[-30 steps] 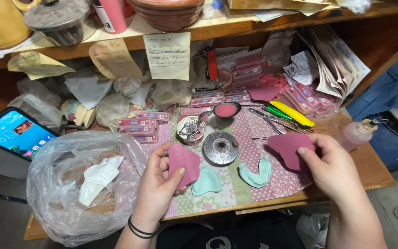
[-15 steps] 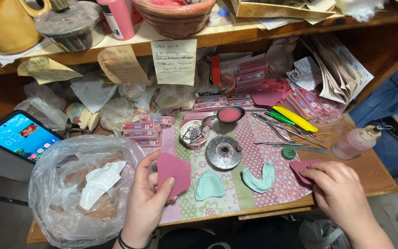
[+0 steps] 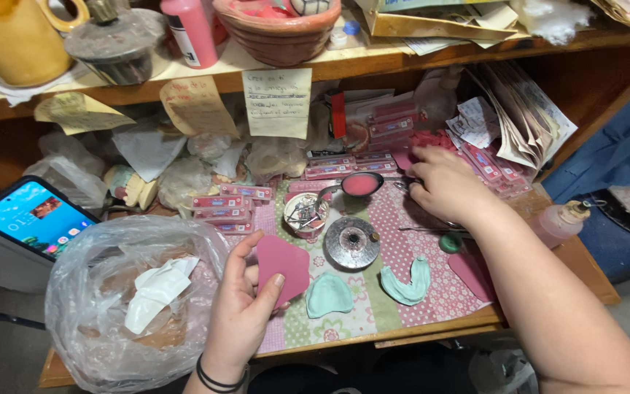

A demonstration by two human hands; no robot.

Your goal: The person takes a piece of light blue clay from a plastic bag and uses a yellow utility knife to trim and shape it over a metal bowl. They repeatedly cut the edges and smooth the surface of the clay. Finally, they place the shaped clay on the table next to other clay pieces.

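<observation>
1. The flat pink wax sheet [image 3: 284, 263], cut to a rough shield shape, is held up just above the near edge of the surface [image 3: 432, 330], over the patterned cloth.
2. The left hand [image 3: 246, 310] grips that sheet, thumb across its lower face and fingers behind its left edge; a black band sits on the wrist.
3. The right hand [image 3: 442, 186] reaches across to the back of the surface, fingers curled down among the small tools and pink flat packets there; whether it has hold of anything I cannot tell, since the fingertips are hidden.
4. Just right of the wax sheet lies a pale green plaster cast with a rounded dome [image 3: 328, 295], and further right a pale green horseshoe-shaped cast [image 3: 407, 282], both flat on the cloth.
5. Behind them stands a round grey metal burner lid [image 3: 351, 242], with a small tin of pins [image 3: 305, 214] just beside it to the left.
6. A small ladle of melted pink wax [image 3: 361, 184] rests near the right hand.
7. At the left sits a crumpled clear plastic bag [image 3: 122, 299] with white scraps inside, and behind it a lit smartphone [image 3: 34, 217] leans upward.
</observation>
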